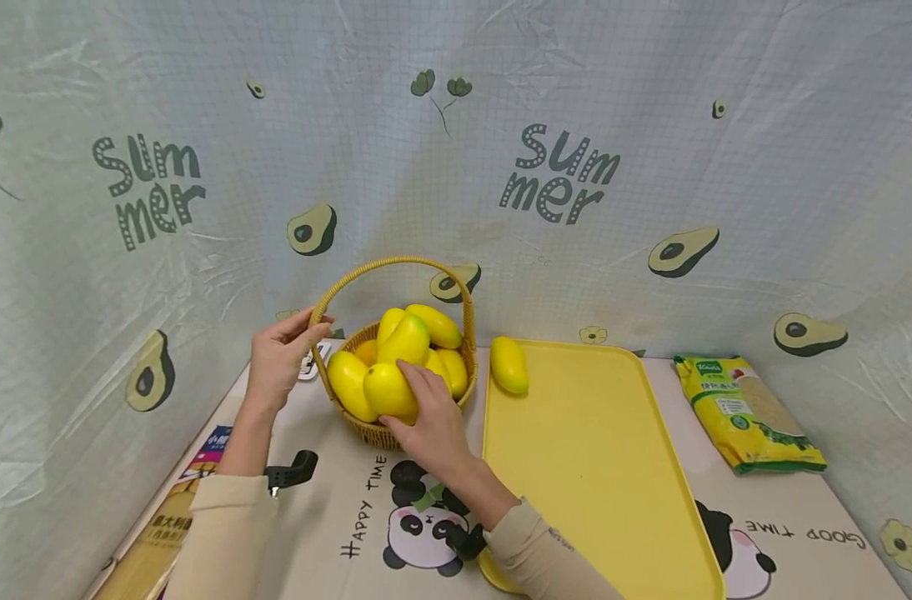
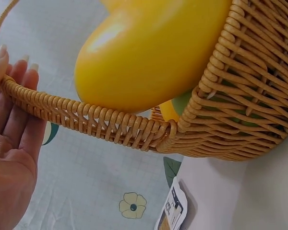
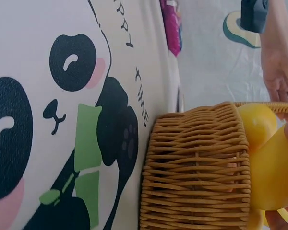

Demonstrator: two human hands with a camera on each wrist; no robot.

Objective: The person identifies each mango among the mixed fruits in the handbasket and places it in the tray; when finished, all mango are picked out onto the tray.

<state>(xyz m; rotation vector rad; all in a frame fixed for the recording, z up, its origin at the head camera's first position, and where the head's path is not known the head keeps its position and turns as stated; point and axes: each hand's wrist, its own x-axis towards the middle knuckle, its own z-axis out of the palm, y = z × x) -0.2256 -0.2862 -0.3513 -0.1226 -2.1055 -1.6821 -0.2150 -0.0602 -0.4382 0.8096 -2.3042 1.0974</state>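
A wicker basket (image 1: 377, 435) heaped with several yellow mangoes stands on the table, its tall handle (image 1: 396, 261) arching over them. My left hand (image 1: 279, 354) holds the left side of that handle, thumb and fingers on either side of it. In the left wrist view the fingers of this hand (image 2: 14, 129) lie behind the woven strip. At the front of the heap, my right hand (image 1: 435, 425) grips a mango (image 1: 384, 388) over the basket's rim. The right wrist view shows this mango (image 3: 273, 167) tilted beside the wicker wall, with fingertips at its edges.
Right of the basket lies a yellow tray (image 1: 583, 475) with one mango (image 1: 509, 365) at its back left corner. A yellow-green food bag (image 1: 749, 412) is at the far right. Packaged pasta (image 1: 163, 533) lies along the left edge. A printed curtain hangs behind.
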